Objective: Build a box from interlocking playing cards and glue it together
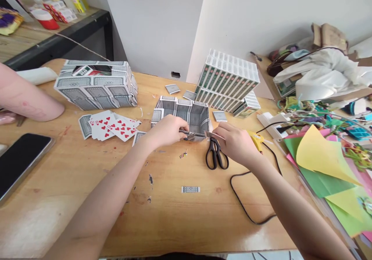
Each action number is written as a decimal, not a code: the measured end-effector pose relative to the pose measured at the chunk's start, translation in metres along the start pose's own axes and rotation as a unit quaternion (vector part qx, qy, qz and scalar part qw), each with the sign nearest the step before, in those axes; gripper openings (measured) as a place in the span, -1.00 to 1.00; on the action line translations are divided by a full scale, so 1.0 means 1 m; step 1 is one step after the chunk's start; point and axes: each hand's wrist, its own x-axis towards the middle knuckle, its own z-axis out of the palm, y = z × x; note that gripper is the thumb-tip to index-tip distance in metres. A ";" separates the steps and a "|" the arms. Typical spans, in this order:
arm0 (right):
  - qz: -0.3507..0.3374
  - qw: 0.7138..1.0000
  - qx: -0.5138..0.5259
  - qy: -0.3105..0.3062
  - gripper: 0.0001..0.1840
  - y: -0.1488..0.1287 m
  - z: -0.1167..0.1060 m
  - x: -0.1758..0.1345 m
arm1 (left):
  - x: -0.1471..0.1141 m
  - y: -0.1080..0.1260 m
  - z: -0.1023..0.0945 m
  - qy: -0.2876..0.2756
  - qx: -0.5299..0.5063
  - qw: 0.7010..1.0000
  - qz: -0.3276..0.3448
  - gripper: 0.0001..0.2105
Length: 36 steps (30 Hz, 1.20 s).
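Note:
A small open-topped box made of grey patterned playing cards [186,112] stands at the middle of the wooden table. My left hand [164,130] pinches the near wall of this card box at its left part. My right hand [234,142] holds a folded card piece [209,135] against the same wall's right end. Black scissors [215,155] lie just under my right hand. A yellow glue gun [255,139] lies behind that hand, mostly hidden.
A larger card-built box [97,83] stands far left, with a fan of red-suited cards [112,126] before it. Stacked card packs [229,80], a black phone [20,161], another person's arm [26,97], coloured paper [325,159] and a black cord [247,202] surround the spot.

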 end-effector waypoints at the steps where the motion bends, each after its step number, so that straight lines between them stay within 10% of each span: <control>1: 0.000 1.000 -0.001 0.007 -0.80 0.000 0.002 0.000 | 0.000 0.000 0.000 0.001 0.001 1.000 0.001 -0.90; 13: 0.006 0.989 0.125 0.082 -0.84 0.009 0.024 -0.004 | 0.000 0.001 0.000 0.003 0.026 1.000 0.006 -0.89; 19: 0.136 0.863 0.470 0.123 -0.81 0.006 0.026 -0.002 | -0.005 0.011 -0.004 0.018 0.068 0.997 0.045 -0.73; 24: 0.160 0.737 0.647 0.107 -0.76 -0.006 0.031 0.008 | -0.010 0.032 -0.007 0.155 0.071 0.980 0.106 -0.75; 36: 0.194 0.706 0.649 0.209 -0.80 -0.030 0.053 0.055 | -0.032 0.048 0.034 0.192 0.167 0.967 0.024 -0.80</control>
